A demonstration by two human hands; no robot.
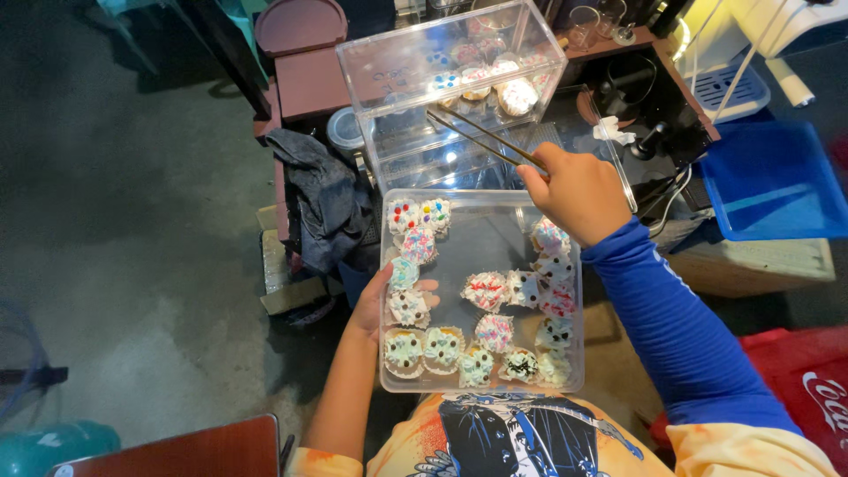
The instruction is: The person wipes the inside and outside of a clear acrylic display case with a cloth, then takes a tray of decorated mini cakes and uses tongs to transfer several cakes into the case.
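My left hand (378,305) holds a clear plastic tray (481,225) from underneath at its left edge. The tray carries several small decorated cupcakes (486,290) with white frosting and coloured sprinkles. My right hand (579,194), in a blue sleeve, grips long metal tongs (481,140). The tong tips reach into a clear plastic display case (450,62) above the tray. Inside the case sit several more cupcakes (517,95), and the tips end just left of them with nothing visibly between them.
A dark grey cloth (322,194) hangs at the left of the case. A brown table (309,84) stands behind it with glassware at the back. A blue tray (773,181) lies to the right and a red crate (808,380) at the lower right.
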